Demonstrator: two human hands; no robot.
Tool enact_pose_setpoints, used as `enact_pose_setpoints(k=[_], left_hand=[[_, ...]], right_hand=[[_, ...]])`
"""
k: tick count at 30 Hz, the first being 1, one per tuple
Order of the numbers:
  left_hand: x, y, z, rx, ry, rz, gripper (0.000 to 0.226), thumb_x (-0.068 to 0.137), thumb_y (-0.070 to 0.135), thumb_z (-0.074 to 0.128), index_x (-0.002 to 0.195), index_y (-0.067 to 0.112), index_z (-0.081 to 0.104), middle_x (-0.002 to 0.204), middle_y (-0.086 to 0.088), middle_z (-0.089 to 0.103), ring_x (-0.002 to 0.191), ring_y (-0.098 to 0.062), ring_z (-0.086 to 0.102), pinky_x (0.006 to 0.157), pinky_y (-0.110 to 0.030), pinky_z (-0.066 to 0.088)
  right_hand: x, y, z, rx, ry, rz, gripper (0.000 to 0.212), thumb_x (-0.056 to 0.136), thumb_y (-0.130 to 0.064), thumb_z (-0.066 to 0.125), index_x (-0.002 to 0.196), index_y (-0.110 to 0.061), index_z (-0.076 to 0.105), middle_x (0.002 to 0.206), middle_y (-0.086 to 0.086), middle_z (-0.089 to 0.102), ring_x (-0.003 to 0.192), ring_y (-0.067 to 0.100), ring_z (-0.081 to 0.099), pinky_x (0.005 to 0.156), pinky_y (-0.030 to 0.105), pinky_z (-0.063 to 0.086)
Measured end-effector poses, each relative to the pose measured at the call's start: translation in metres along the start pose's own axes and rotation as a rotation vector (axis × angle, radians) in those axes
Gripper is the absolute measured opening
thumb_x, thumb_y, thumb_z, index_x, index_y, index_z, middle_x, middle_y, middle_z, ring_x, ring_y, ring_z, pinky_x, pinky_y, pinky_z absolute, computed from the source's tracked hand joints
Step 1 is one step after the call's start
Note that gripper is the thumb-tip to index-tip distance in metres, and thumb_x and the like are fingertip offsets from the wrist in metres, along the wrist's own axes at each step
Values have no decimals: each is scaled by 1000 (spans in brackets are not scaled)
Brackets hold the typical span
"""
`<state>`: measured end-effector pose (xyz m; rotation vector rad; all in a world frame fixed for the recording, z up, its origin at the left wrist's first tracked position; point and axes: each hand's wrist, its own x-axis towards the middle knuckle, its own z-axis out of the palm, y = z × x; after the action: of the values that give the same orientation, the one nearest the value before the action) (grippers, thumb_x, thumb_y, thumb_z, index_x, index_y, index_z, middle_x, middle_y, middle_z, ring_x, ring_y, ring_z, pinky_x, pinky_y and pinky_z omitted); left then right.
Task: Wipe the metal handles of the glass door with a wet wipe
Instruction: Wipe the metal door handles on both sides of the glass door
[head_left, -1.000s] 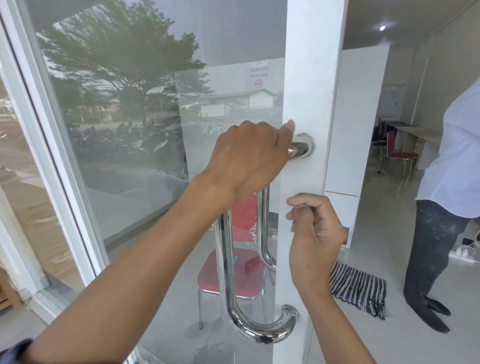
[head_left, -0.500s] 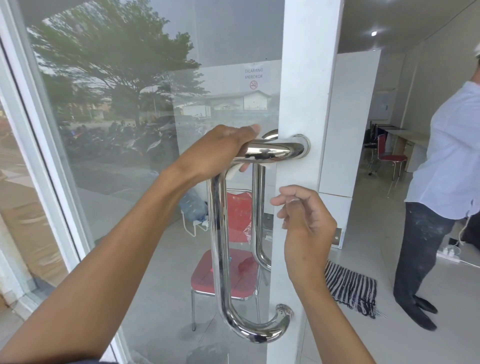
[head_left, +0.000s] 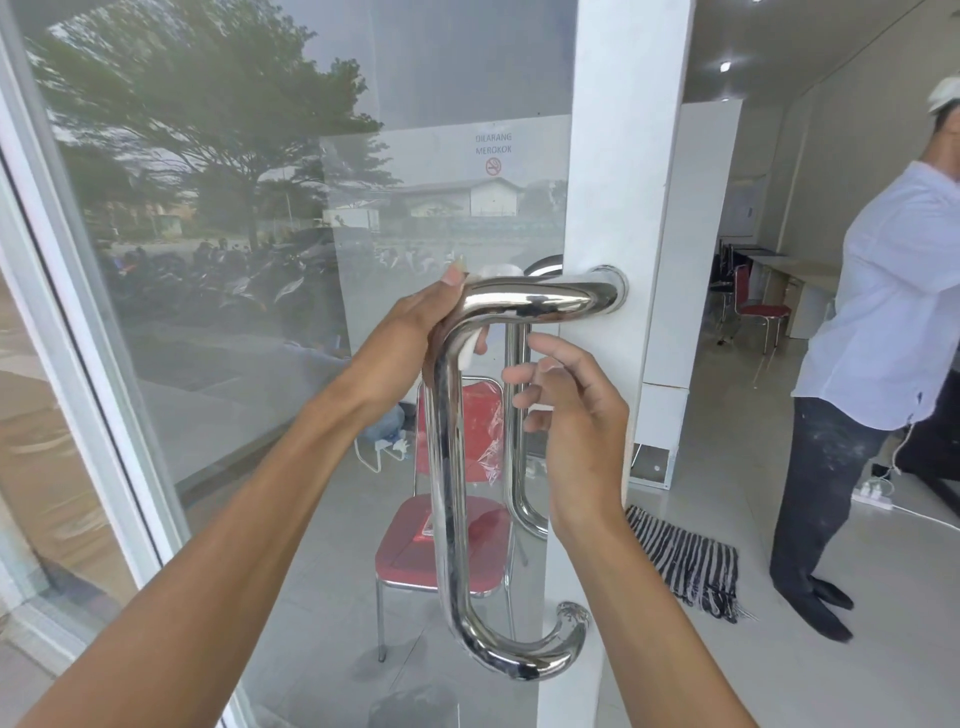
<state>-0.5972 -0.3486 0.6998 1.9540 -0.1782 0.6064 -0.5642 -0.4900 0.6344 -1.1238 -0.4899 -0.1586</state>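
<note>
A polished metal handle (head_left: 445, 467) curves out from the white door frame (head_left: 623, 156) and runs down in front of the glass (head_left: 234, 338). My left hand (head_left: 415, 325) grips its upper bend, fingers curled round the bar. Bits of a white wet wipe (head_left: 474, 347) show under the palm and above the bar. My right hand (head_left: 576, 431) hovers just right of the vertical bar with its fingers loosely spread, and it holds nothing. A second metal handle (head_left: 514, 415) shows through the glass on the inner side, partly hidden by my right hand.
A person in a white shirt (head_left: 893, 312) stands inside at the right. A striped cloth (head_left: 685, 566) lies on the floor by the frame. A red chair (head_left: 415, 551) stands behind the glass, and another red chair (head_left: 758, 312) stands further back.
My left hand slid left along the top bar from the mount to the bend. My right hand's curled fingers relaxed and spread, and it moved closer to the vertical bar.
</note>
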Motion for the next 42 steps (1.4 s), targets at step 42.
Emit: enact_pose_setpoints(k=[42], left_hand=[[-37, -72, 15, -342, 176, -224, 52, 95, 38, 41, 104, -9, 61, 93, -26, 62, 89, -42, 57, 85, -49, 45]], right_hand=[[-9, 32, 29, -70, 48, 191, 25, 98, -10, 52, 103, -20, 74, 79, -16, 71, 77, 6, 67, 82, 27, 51]])
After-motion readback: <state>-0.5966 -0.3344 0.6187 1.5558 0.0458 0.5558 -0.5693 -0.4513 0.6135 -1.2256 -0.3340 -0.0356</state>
